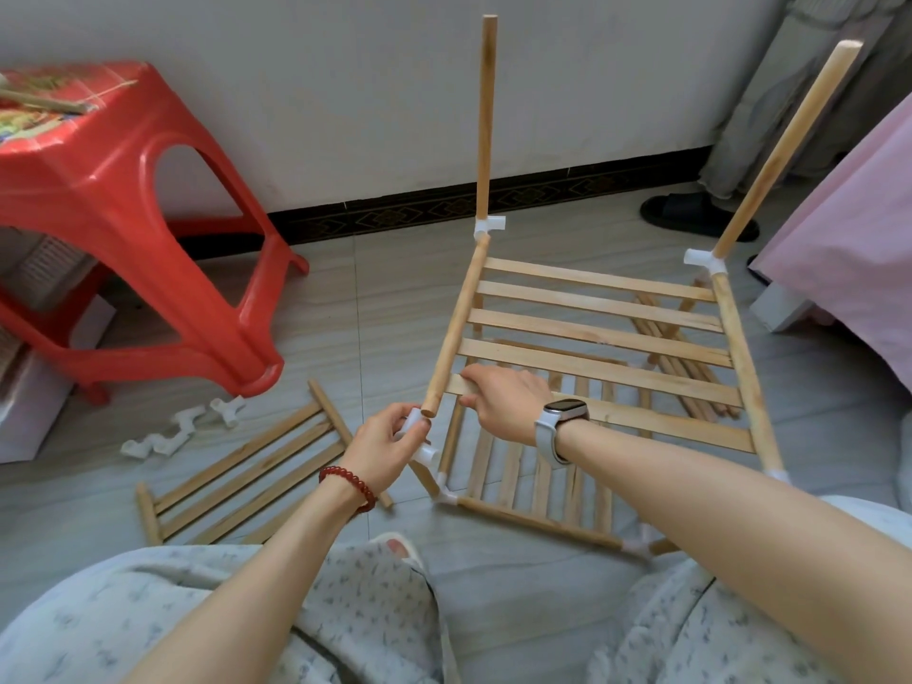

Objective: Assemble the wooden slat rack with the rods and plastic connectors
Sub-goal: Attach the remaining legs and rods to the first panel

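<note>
Now fitting a corner connector to the slat panel
Left hand [390,444] pinches the white plastic connector [415,421] at the side rod's [456,323] end; right hand [503,402] grasps the nearest slat [641,422]

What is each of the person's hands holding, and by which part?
The left hand pinches a white plastic connector at the side rod's free end. The right hand grips the slat panel's nearest slat, close to that rod.

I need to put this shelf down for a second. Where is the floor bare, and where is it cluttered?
Bare tile lies between the red stool and the raised slat shelf, up to the wall. Crowded: the spare slat panel and loose white connectors at left, and the bundle of rods behind the shelf at right. Under the shelf sits the lower rack.
</note>
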